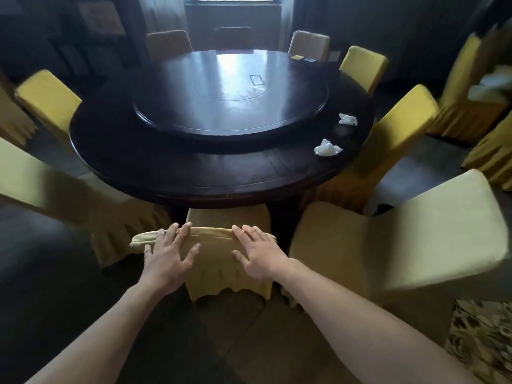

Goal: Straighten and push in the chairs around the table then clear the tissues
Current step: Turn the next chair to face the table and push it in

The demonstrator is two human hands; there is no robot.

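Both hands flat w/ fingers spread wide on the top of the near chair point(221, 261): left hand point(169, 254) by the left corner of the backrest, right hand point(259, 254) toward the right; neither wraps it. Chair's seat front is hidden under the round tabletop point(144, 162). Two crumpled tissues lie on the tabletop's right rim, apart from each other: near tissue point(327, 148) and far tissue point(348, 119). Lazy Susan point(230, 92) sits centred, glare washing out its far part; small flat rectangle point(256, 79) on it, can't make out what. Far chairs are dark and blurred. Right-side chair point(432, 228) angled out, edge cut off. Pale smear point(490, 87) far right, too blurred to ID.
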